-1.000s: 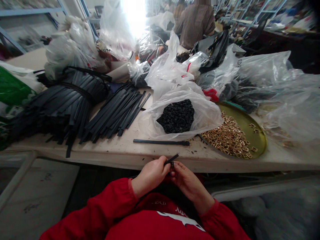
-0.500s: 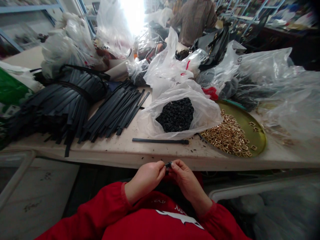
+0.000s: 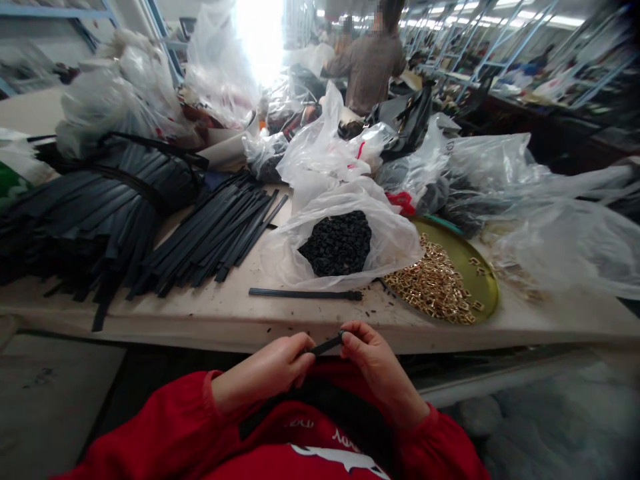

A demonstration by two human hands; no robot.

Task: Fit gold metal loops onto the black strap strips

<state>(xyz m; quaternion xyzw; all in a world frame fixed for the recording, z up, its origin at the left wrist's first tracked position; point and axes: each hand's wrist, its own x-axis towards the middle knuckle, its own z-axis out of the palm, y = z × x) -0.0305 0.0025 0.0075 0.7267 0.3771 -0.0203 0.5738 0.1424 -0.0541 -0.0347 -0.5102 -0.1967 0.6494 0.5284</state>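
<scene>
A thin black strap (image 3: 326, 346) runs between both hands just below the table's front edge. My left hand (image 3: 273, 367) is closed round its left part. My right hand (image 3: 373, 363) pinches its right end, where a small black loop seems to sit. Both sleeves are red. On the table (image 3: 220, 317) in front lies another black strap (image 3: 305, 293) with a loop at its right end. Behind it an open clear bag (image 3: 395, 243) holds small black loops (image 3: 337, 243). To the right a green-gold tray (image 3: 477, 277) carries a heap of gold buckles (image 3: 433, 287).
Piles of black straps (image 3: 210, 233) and a larger heap (image 3: 95, 207) cover the table's left. Plastic bags (image 3: 525, 193) crowd the back and right. A person in a brown top (image 3: 370, 63) stands at the far end. Blue racks line both sides.
My hands have drawn slightly apart, so more of the strap shows between them. The view has tilted up and shifted, and the table things now sit further left.
</scene>
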